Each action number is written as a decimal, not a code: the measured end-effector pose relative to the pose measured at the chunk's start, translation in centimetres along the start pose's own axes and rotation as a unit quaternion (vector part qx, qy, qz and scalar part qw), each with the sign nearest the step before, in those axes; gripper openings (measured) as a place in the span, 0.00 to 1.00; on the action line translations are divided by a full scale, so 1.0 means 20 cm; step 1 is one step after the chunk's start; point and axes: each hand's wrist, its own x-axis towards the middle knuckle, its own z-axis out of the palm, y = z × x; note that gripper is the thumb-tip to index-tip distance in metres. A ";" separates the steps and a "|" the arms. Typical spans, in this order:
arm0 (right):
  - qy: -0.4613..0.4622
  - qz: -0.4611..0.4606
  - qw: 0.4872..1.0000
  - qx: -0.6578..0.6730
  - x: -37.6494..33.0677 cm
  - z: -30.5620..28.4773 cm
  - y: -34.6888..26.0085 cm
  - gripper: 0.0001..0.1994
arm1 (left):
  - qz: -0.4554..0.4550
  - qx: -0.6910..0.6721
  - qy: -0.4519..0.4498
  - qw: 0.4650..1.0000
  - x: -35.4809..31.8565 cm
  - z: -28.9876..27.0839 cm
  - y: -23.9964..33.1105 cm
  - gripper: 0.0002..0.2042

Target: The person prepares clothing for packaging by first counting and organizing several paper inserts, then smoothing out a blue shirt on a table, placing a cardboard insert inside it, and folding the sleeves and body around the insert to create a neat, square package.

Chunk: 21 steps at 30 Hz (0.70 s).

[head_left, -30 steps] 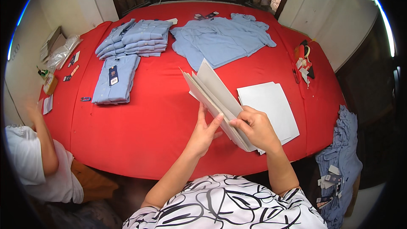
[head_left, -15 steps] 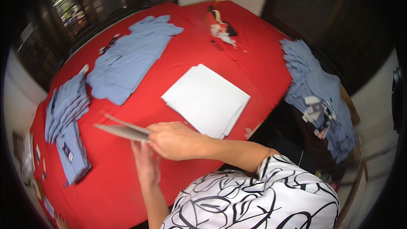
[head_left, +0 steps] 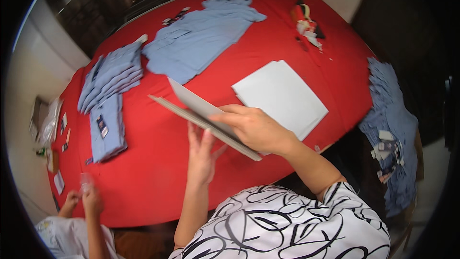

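Head view: a bundle of thin boards point(head_left: 179, 109) is held in the air above the red counter point(head_left: 153, 182), tilted, with one pale leaf point(head_left: 191, 97) standing apart from the rest at its upper end. White sheets point(head_left: 282, 98) lie stacked on the counter just beyond the right hand point(head_left: 251, 127).

Hand state. Left hand point(head_left: 200, 158): partly closed, thumb and fingers at the bundle's lower edge, bearing it from below. Right hand: fingers extended over the bundle's near end, reaching onto the pale leaf; its thumb is hidden, so whether it pinches or only presses cannot be told.

Handling. Judged by their straight edges, the boards should be light and fairly stiff, with smooth faces liable to slide over one another. Corners would probably crease if knocked. Support the bundle along its long lower edge; take a single leaf by its free edge, between thumb and fingertips.

Change from the frame half a second ago. The camera has swung back toward the left. The bundle appears more steeply tilted, and the pale leaf shows more of its face. At lower left, both hands of another person point(head_left: 88, 201) are now visible, holding a small clear item point(head_left: 86, 181).
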 end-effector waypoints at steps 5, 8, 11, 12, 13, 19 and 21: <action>-0.108 0.065 0.991 -0.037 0.03 0.00 -0.11 0.13 | 0.002 0.000 0.001 1.000 0.00 0.00 0.01 0.44; -0.071 0.060 0.994 -0.050 0.03 0.04 -0.08 0.12 | -0.003 0.006 0.005 1.000 0.00 0.00 0.02 0.46; -0.061 0.075 0.994 -0.044 0.04 0.00 -0.11 0.13 | -0.010 0.002 0.012 1.000 0.00 -0.02 0.02 0.47; -0.070 0.095 0.992 -0.042 0.05 -0.02 -0.13 0.13 | -0.009 0.003 0.013 1.000 0.00 -0.03 0.02 0.47; -0.075 0.117 0.989 -0.043 0.05 -0.04 -0.14 0.14 | -0.009 0.005 0.009 1.000 0.01 -0.03 0.02 0.48; -0.091 0.150 0.984 -0.012 0.06 -0.05 -0.07 0.12 | -0.008 0.004 0.013 1.000 0.02 -0.05 0.01 0.49; 0.013 0.058 0.998 0.037 0.06 0.01 -0.03 0.11 | -0.008 0.003 0.010 1.000 0.03 -0.04 0.00 0.50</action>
